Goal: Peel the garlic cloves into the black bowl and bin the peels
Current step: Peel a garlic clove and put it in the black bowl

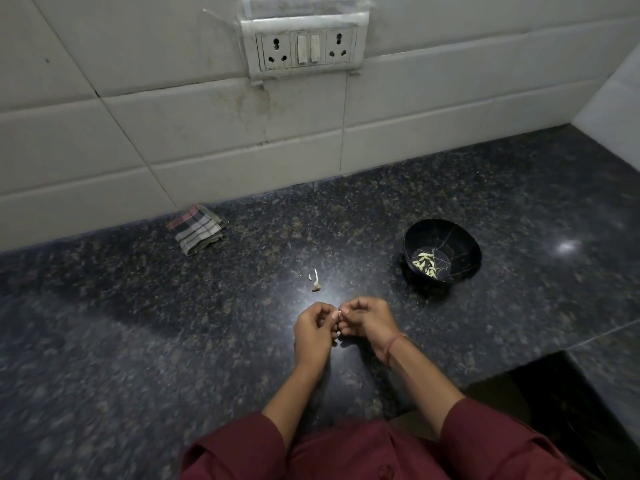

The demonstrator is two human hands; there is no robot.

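My left hand [313, 332] and my right hand [367, 320] meet just above the dark granite counter [173, 323], fingers curled. Between their fingertips they pinch a small pale garlic clove [337, 315], mostly hidden by the fingers. A black bowl [464, 252] stands to the right and further back, holding several peeled pale cloves [426, 262]. A small garlic piece with bits of peel [315, 284] lies on the counter just beyond my hands.
A folded checked cloth [196, 228] lies at the foot of the tiled wall, back left. A socket and switch plate [304, 46] is on the wall. The counter's front edge steps back at the lower right [519, 372].
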